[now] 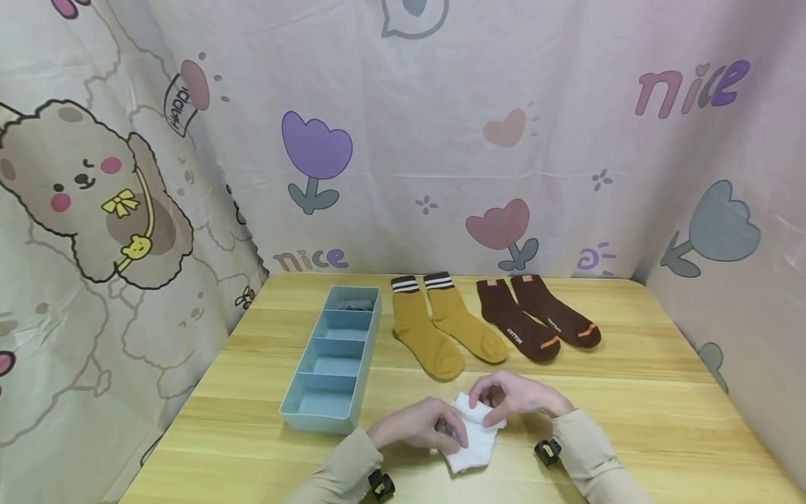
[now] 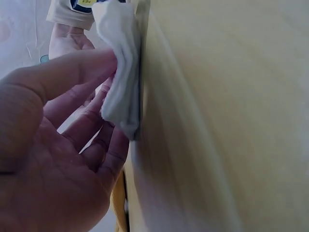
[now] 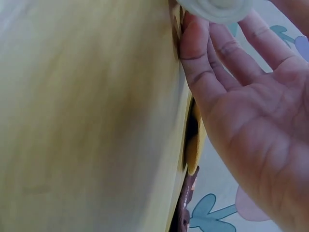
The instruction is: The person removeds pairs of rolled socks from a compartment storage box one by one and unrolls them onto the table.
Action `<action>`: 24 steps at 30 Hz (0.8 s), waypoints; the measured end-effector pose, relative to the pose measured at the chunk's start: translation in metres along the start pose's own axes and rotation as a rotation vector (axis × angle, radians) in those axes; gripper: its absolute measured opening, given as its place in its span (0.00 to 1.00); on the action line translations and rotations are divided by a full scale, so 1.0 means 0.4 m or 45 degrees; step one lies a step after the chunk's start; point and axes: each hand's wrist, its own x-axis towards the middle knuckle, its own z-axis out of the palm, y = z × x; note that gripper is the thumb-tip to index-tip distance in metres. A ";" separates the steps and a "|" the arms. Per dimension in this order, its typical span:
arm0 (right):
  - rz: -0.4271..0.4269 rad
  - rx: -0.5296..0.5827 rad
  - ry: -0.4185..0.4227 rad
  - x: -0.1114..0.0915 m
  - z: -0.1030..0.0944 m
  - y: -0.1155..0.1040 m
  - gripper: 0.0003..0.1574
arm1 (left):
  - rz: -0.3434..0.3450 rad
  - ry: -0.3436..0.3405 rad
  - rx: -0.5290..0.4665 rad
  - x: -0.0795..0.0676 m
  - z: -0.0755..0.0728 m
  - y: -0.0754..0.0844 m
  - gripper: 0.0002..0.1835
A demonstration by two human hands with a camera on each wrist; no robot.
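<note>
Wooden table [image 1: 630, 392] carries a blue divided tray [image 1: 334, 360] at 10 o'clock from my hands, with mustard socks [image 1: 443, 329] at 12 and brown socks [image 1: 535, 318] at 1, laid flat in pairs. The white sock [image 1: 474, 437] sits at the near edge between my hands, flat for folding. My left hand [image 1: 420, 425] pinches its left side, thumb and fingers lightly curled; my right hand [image 1: 518, 395] grips the top fold, fingers bent over it.

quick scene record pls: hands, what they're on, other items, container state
left hand: on white sock, fingers pinch it
right hand: grips the same sock's far end
mustard socks: flat pair, beside organizer
brown socks: flat pair, right of mustard
blue organizer: far compartment holds something dark; the others look bare
table: wood
</note>
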 end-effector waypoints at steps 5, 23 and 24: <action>0.054 -0.122 0.054 0.007 0.007 -0.004 0.18 | -0.005 -0.006 0.012 0.004 0.001 0.002 0.04; 0.060 -0.188 0.118 0.008 0.007 -0.002 0.18 | -0.027 0.013 0.001 0.010 0.003 -0.001 0.05; 0.047 -0.189 0.120 0.008 0.007 -0.001 0.20 | -0.024 0.012 0.003 0.010 0.003 -0.001 0.05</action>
